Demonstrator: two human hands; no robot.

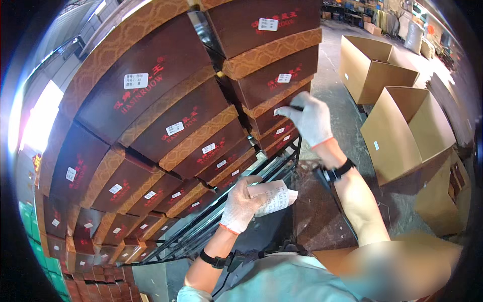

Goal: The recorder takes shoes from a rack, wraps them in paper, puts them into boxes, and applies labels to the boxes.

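Observation:
My left hand (240, 204), in a white knit glove with an orange cuff, grips a strip of white printed labels (274, 197) that curls over at its end. My right hand (312, 120), gloved alike, is raised against the right-hand column of the stack. Its thumb and finger pinch what looks like a small white label (279, 111) at the front of a dark brown shoe box (264, 123); the fingers partly hide that box end. More brown shoe boxes (173, 50) with tan patterned lids rise in front of me, several bearing white labels (136, 80) beside red lettering.
Dark metal rails (221, 196) run below the stack. Open cardboard cartons (397, 133) stand on the floor at right, with another carton (443, 194) nearer me. Reddish-brown boxes (100, 289) and green boxes (43, 251) are at lower left. A blurred patch covers the lower right.

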